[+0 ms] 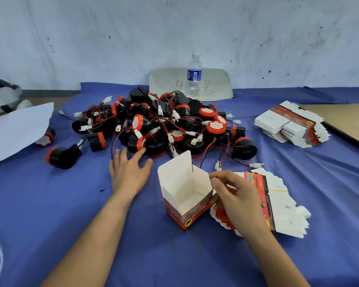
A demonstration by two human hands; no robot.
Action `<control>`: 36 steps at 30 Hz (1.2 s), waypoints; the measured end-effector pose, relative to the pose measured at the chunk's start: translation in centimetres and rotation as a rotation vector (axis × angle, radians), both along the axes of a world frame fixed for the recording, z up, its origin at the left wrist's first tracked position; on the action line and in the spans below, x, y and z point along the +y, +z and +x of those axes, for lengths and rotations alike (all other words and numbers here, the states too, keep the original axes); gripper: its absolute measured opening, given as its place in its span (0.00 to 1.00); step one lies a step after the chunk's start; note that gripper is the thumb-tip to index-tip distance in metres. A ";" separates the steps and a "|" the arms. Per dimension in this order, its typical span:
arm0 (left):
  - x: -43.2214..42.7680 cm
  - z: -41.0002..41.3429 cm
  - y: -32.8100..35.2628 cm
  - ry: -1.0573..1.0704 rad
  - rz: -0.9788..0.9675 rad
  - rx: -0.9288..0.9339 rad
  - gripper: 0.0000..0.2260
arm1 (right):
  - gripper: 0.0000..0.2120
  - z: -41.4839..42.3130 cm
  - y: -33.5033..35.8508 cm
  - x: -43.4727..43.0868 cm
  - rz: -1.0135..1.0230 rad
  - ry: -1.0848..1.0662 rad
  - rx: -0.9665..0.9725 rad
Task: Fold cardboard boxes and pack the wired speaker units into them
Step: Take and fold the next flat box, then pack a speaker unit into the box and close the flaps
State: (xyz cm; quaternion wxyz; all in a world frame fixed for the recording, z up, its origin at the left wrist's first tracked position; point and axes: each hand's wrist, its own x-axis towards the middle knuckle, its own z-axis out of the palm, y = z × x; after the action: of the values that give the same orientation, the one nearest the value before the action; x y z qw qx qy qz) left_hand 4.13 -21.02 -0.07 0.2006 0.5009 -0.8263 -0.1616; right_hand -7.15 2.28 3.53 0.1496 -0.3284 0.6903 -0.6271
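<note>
The blue-covered surface point(50, 204) carries everything, and the open box point(187, 195) near its front middle serves as the reference for the rest. Behind the box lies a big tangled pile of speaker units point(164, 125), black with red rims and red-and-black wires. None of them is in a box yet, and a few strays lie further to the left behind the box. Far to the right behind the box sits a stack of flat boxes point(292, 125), and just beside the box on the right a second bundle point(278, 199) lies fanned out, so most of the folding looks undone. The box itself stands upright, its bottom apparently closed, its lid flap up and its inside empty. One box seems ready, and packing has not started. The left hand point(129, 172), to the left behind the box, reaches toward the pile with straight, spread fingers and holds nothing. The right hand point(236, 195) has its fingers curled at the box's right wall, pinching its edge. A loose rubber band point(187, 243) lies in front of the box.
</note>
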 end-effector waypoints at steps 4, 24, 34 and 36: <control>-0.7 0.0 0.3 0.022 -0.036 -0.105 0.25 | 0.11 -0.1 0.1 0.1 0.002 0.011 0.008; 6.4 0.5 7.6 -0.419 -0.183 1.502 0.13 | 0.08 0.4 2.3 1.1 -0.258 0.068 -0.171; 8.1 0.1 5.3 -0.657 -0.379 0.971 0.17 | 0.29 2.4 3.6 1.0 -0.425 0.221 -0.079; 8.4 0.1 5.3 -0.704 -0.323 0.910 0.24 | 0.24 2.4 3.8 0.9 -0.495 0.239 -0.190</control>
State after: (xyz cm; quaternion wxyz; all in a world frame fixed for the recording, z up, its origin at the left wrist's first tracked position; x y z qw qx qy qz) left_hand 4.19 -12.64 5.19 0.5424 0.0408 -0.7878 -0.2891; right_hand -4.72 3.16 7.37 0.2018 -0.3738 0.4555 -0.7824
